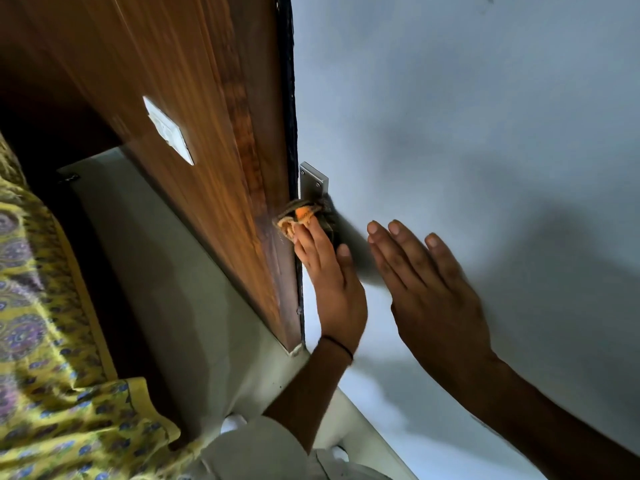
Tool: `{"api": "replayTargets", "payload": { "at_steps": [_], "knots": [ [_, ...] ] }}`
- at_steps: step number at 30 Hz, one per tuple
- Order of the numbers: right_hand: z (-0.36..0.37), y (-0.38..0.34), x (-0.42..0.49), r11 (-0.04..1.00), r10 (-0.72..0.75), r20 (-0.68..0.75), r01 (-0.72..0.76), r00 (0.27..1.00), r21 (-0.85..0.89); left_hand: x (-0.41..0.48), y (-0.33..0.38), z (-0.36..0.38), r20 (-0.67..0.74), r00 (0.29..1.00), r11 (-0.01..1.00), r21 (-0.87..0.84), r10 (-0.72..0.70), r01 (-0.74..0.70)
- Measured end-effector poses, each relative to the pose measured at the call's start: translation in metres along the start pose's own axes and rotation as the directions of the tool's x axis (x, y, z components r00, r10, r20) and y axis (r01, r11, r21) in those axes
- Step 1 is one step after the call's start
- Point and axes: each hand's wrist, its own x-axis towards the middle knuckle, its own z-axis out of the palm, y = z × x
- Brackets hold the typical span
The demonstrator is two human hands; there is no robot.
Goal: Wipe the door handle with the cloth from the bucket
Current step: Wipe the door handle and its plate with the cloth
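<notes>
A silver metal handle plate [312,183] is fixed on the pale grey door [467,133], right beside the door's dark edge. Below the plate, a dark cloth with orange patches [300,216] is bunched over the lever, which is hidden under it. My left hand [329,282] presses the cloth against the handle, fingers pointing up, a thin black band at the wrist. My right hand [433,285] lies flat and spread on the door's surface just right of the handle, holding nothing.
A brown wooden panel [194,116] stands left of the door edge and carries a white switch plate [168,130]. Pale floor tiles [180,289] show below. My yellow patterned garment [45,341] fills the lower left.
</notes>
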Motion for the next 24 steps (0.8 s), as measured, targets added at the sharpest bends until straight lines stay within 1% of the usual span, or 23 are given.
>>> {"api": "replayTargets", "payload": {
  "at_steps": [2, 4, 6, 8, 11, 13, 15, 16, 18, 20, 21, 24],
  "knots": [
    [-0.003, 0.001, 0.002, 1.0, 0.013, 0.018, -0.013, 1.0, 0.025, 0.026, -0.005, -0.005, -0.008, 0.999, 0.999, -0.002, -0.033, 0.033],
    [-0.004, 0.002, 0.002, 0.999, 0.023, 0.041, -0.024, 0.999, 0.041, 0.052, -0.008, -0.012, 0.022, 0.987, 0.978, -0.129, -0.162, 0.163],
    [-0.005, 0.002, 0.002, 0.998, 0.026, 0.054, -0.028, 0.998, 0.051, 0.056, -0.005, -0.02, 0.055, 0.973, 0.947, -0.221, -0.226, 0.232],
    [-0.005, 0.002, 0.001, 0.999, 0.022, 0.051, -0.024, 0.998, 0.041, 0.045, 0.004, -0.024, 0.044, 0.969, 0.92, -0.306, -0.242, 0.244],
    [-0.004, 0.001, 0.0, 0.999, 0.009, 0.031, -0.01, 0.999, 0.032, 0.03, 0.002, -0.029, 0.031, 0.954, 0.829, -0.486, -0.299, 0.276],
    [-0.003, 0.001, 0.0, 0.999, 0.014, 0.025, -0.015, 1.0, 0.036, 0.023, -0.004, -0.036, 0.058, 0.959, 0.809, -0.525, -0.277, 0.265],
    [-0.003, 0.002, 0.001, 0.998, 0.019, 0.029, -0.02, 0.999, 0.058, 0.019, -0.012, -0.04, 0.123, 0.958, 0.781, -0.557, -0.258, 0.282],
    [-0.003, 0.001, 0.001, 0.997, 0.021, 0.034, -0.024, 0.999, 0.071, 0.021, -0.014, -0.041, 0.133, 0.959, 0.772, -0.57, -0.252, 0.282],
    [-0.005, 0.001, 0.002, 0.996, 0.027, 0.052, -0.031, 0.998, 0.088, 0.031, -0.015, -0.041, 0.121, 0.963, 0.82, -0.504, -0.243, 0.27],
    [-0.006, 0.002, 0.003, 0.994, 0.026, 0.074, -0.034, 0.997, 0.102, 0.043, -0.017, -0.036, 0.101, 0.971, 0.91, -0.339, -0.214, 0.236],
    [-0.006, 0.002, 0.003, 0.994, 0.027, 0.079, -0.035, 0.997, 0.108, 0.049, -0.016, -0.034, 0.081, 0.972, 0.937, -0.258, -0.22, 0.234],
    [-0.006, 0.002, 0.002, 0.993, 0.026, 0.081, -0.035, 0.996, 0.114, 0.065, -0.008, -0.027, -0.021, 0.954, 0.951, -0.089, -0.298, 0.295]
  ]
}}
